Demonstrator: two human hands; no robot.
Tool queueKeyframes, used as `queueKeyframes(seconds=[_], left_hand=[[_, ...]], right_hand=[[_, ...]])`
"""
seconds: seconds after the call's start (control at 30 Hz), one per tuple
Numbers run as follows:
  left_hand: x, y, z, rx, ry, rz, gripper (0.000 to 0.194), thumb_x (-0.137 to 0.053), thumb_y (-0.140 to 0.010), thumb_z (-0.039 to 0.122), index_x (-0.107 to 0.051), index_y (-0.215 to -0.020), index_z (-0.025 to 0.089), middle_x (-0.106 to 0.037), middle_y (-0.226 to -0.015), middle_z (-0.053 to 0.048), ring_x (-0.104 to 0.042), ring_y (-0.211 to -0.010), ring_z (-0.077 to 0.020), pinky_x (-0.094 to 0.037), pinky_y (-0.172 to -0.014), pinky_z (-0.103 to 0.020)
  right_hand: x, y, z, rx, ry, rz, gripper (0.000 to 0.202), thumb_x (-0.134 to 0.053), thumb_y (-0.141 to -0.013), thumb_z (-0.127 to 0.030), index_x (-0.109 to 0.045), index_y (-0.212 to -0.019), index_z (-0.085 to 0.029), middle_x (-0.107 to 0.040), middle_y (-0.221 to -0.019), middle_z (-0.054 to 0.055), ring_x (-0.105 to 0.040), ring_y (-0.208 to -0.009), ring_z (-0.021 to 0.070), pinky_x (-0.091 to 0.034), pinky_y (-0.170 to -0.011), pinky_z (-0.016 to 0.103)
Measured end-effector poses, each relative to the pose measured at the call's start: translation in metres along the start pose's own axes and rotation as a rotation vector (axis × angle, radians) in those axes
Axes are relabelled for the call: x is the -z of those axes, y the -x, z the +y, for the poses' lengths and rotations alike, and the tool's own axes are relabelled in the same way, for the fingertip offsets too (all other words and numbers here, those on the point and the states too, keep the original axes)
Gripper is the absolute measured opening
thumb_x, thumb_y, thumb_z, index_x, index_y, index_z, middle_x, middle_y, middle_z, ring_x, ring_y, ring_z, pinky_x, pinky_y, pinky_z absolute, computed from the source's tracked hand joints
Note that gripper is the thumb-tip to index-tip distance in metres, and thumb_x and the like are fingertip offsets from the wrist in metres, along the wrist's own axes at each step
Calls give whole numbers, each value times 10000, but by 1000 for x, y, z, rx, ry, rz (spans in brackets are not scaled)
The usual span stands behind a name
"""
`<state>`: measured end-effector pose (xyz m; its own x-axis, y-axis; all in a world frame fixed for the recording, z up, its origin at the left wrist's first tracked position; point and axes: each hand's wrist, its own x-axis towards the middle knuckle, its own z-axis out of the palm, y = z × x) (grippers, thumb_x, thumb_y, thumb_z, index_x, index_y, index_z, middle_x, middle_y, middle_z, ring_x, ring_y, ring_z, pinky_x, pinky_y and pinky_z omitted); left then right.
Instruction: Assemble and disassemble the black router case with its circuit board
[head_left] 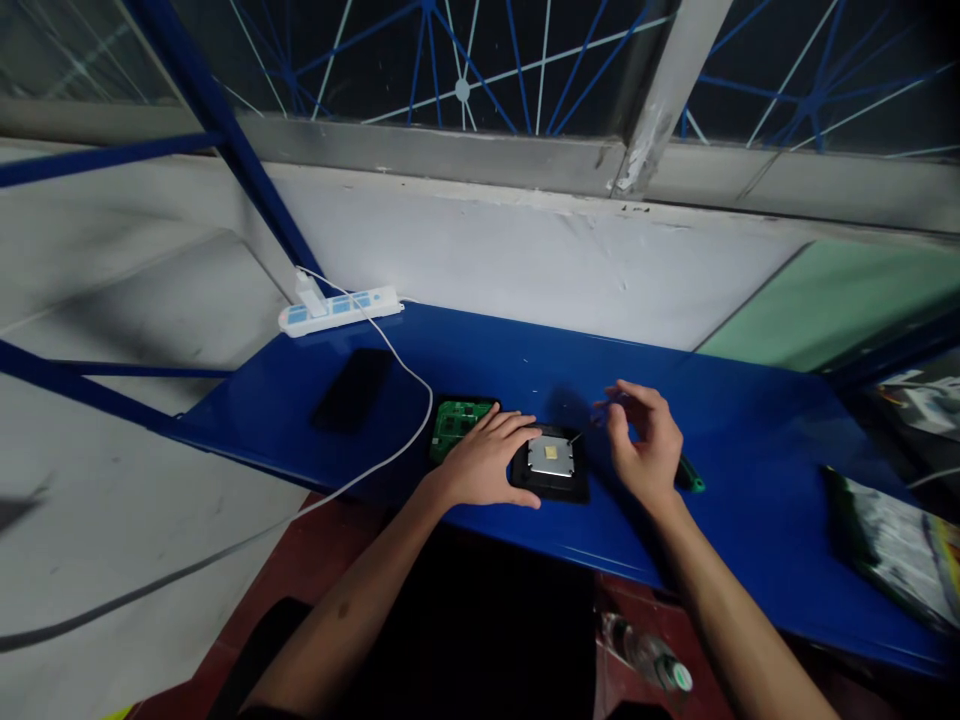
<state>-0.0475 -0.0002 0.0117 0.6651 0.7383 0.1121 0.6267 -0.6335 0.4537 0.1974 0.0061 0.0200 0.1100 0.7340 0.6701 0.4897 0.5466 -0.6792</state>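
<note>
On the blue table lies an opened black device in two halves. One half holds a green circuit board (452,424). The other is a black cover (574,488) bearing a metal plate (540,456) with a pale yellow square pad (551,453). My left hand (484,460) is open and spread across both halves, its thumb at the cover's near edge. To the right of the cover, my right hand (646,440) is raised with curled fingers. Something small, bluish and blurred shows at its fingertips. Partly behind my right wrist lies a green-ended tool (691,476).
A white power strip (345,309) with a plugged-in charger sits at the back left; its white cable (405,445) crosses the table. A dark flat object (352,390) lies at left. A plastic packet (892,535) is at right. Below the table stands a bottle (645,650).
</note>
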Motion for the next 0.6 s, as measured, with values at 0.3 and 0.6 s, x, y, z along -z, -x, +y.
queueKeyframes(seconds=[0.3,0.6], left_hand=[[0,0,1,3,-17,6,923,-795,-675,684,-473,-1413,232,-445,-1537,-103,-357,-1455,-319,-113,-1261,-515],[1,0,0,6,-6,-4,918,-768,-684,715,-468,-1415,248,-435,-1545,-98,-351,-1458,-327,-114,-1258,-527]], right_hand=[[4,-6,-1,120,27,-60,300,-703,-878,-227,-661,-1170,-277,-640,-1001,60,-667,-814,194,-604,-660,358],[4,-7,-6,84,-31,-84,258,-627,-926,-193,-657,-1170,-271,-682,-1080,70,-702,-872,196,-605,-713,362]])
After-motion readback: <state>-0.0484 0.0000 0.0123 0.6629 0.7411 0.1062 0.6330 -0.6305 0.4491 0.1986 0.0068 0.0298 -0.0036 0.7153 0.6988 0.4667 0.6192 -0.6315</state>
